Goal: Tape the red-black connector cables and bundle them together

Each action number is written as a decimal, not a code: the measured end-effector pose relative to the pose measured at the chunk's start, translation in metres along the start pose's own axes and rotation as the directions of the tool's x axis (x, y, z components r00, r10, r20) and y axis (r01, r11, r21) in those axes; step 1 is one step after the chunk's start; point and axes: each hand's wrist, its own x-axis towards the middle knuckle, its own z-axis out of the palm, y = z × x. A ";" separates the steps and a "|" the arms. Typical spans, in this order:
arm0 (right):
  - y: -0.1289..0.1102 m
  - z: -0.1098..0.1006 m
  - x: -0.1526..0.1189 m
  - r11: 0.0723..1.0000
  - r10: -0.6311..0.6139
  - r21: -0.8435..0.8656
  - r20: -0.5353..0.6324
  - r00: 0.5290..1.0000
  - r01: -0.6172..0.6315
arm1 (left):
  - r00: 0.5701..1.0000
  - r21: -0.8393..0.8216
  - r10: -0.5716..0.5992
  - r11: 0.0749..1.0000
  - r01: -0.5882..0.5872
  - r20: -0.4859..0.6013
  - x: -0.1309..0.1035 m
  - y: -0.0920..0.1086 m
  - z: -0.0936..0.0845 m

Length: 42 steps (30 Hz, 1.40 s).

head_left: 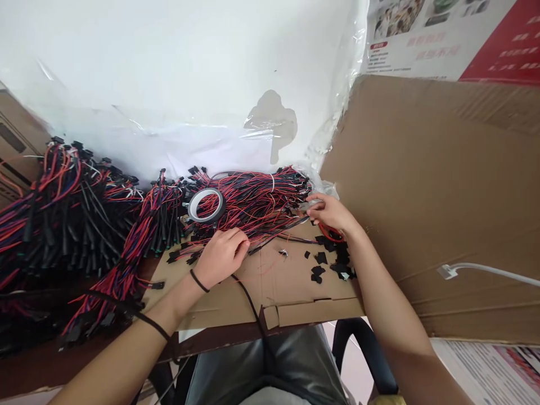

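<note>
My left hand (223, 256) is closed near the front of a large bundle of red and black wires (261, 197), its fingers curled over wire ends; what they hold is hidden. On the right, my right hand (329, 212) pinches the end of a dark cable (291, 226) beside the bundle's right end. A roll of black tape (206, 205) with a white core rests on the wires. Orange-red handles (331, 233) lie partly hidden under my right wrist. Small black tape pieces (320, 257) are scattered on the cardboard sheet (282, 287).
Thick piles of wires with black connectors (67, 214) fill the left side. A tall cardboard panel (430, 197) stands at the right, with a white cable (493, 267) against it. A black cord (248, 298) crosses the front edge. White plastic-covered wall (189, 73) rises behind.
</note>
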 end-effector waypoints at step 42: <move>0.011 0.028 0.016 0.705 0.112 0.696 0.078 0.991 -0.134 | 0.990 -0.016 -0.137 0.990 0.137 0.026 -0.006 0.026 -0.001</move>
